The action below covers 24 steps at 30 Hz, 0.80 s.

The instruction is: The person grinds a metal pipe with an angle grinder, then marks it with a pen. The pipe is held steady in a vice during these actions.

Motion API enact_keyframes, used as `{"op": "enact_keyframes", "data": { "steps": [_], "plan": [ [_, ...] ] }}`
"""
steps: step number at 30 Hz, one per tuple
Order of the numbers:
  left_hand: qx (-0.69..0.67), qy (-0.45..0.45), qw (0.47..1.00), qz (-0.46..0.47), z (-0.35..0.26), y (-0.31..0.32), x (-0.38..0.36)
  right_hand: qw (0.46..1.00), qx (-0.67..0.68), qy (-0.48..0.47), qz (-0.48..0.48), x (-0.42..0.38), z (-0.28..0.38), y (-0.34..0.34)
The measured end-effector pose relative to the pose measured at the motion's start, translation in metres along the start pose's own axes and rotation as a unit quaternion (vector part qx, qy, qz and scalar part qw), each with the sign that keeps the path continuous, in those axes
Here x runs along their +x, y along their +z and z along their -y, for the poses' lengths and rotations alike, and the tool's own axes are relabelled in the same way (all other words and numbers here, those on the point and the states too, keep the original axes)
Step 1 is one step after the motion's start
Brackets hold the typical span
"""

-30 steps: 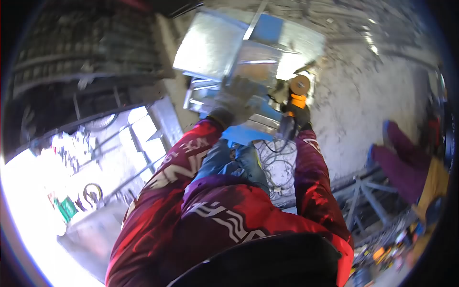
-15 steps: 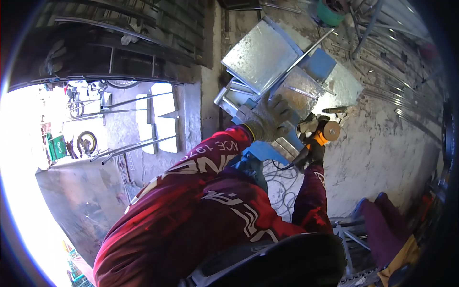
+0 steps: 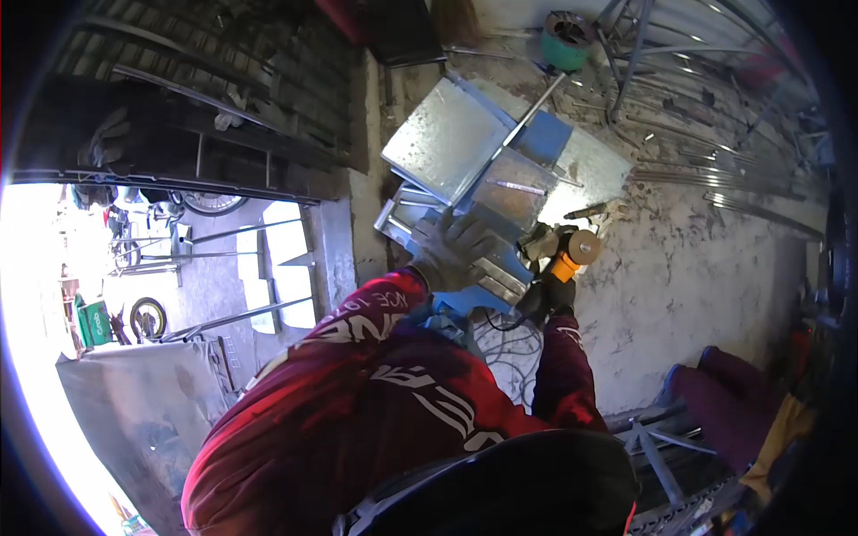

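Observation:
My left hand, in a grey work glove, has its fingers spread over the near edge of the blue metal machine; nothing shows in its grasp. My right hand, in a dark glove, is wrapped round an orange angle grinder. The grinder's round brown disc faces up, just right of the machine. A large silvery metal plate lies on the machine's far left part. Beside it a long thin metal bar slants across. A short metal rod rests on a brownish plate.
A green bucket-like container stands at the back. Metal tubes lie on the floor at the right. Black cable coils below the machine. Another person's purple-clad legs are at the lower right, by a metal frame.
The view has shifted, so the machine and both hands appear further left and a little lower. My left hand still lies spread at the machine, and my right hand still holds the grinder.

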<state>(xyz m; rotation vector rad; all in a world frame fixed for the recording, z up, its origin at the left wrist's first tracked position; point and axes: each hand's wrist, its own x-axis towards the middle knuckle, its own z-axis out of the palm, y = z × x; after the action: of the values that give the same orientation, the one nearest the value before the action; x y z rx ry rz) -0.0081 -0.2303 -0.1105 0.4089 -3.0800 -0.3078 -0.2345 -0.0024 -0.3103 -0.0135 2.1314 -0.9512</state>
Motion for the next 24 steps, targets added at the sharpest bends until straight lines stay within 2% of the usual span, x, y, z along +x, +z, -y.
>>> {"op": "enact_keyframes", "data": {
  "steps": [3,7,9,10,12,13,16,18,19,20,23,24],
  "plan": [
    [0.001,-0.013,1.000,0.014,0.000,0.000,-0.002,0.998,-0.046,-0.028,-0.018,-0.004,-0.003,0.003],
    [0.029,-0.022,0.999,0.035,-0.004,0.001,-0.002,0.999,-0.033,0.003,0.001,0.005,-0.009,0.005],
    [0.026,-0.030,0.994,0.104,-0.004,-0.013,0.003,0.999,-0.012,0.040,-0.019,0.001,-0.016,0.006],
    [0.019,-0.033,0.993,0.108,-0.003,-0.013,0.003,0.999,-0.017,0.045,-0.020,-0.004,-0.020,0.008],
    [0.012,-0.033,0.993,0.113,-0.005,-0.017,0.002,0.997,0.055,-0.010,-0.054,-0.027,-0.030,0.014],
    [0.017,-0.033,0.993,0.112,-0.003,-0.018,0.004,0.990,0.126,0.065,0.002,-0.051,-0.004,0.007],
    [0.010,-0.023,0.997,0.076,0.002,-0.013,0.001,0.992,0.066,0.088,0.056,-0.040,-0.024,0.004],
    [0.009,-0.015,0.999,0.036,0.000,-0.010,-0.002,0.997,0.055,0.051,-0.013,-0.047,-0.015,0.005],
    [0.006,-0.014,0.999,0.036,0.000,-0.009,-0.002,0.997,0.053,0.052,-0.015,-0.046,-0.016,0.003],
    [0.005,-0.018,0.999,0.047,0.000,-0.008,-0.002,0.984,0.170,0.050,0.008,-0.046,-0.018,0.001],
    [0.012,-0.021,0.998,0.053,0.003,-0.006,0.000,0.965,0.249,0.071,-0.038,-0.034,-0.028,0.002],
    [0.018,-0.022,0.998,0.054,0.000,-0.005,-0.003,0.985,0.160,0.002,-0.066,-0.030,-0.039,0.001]
  ]
}}
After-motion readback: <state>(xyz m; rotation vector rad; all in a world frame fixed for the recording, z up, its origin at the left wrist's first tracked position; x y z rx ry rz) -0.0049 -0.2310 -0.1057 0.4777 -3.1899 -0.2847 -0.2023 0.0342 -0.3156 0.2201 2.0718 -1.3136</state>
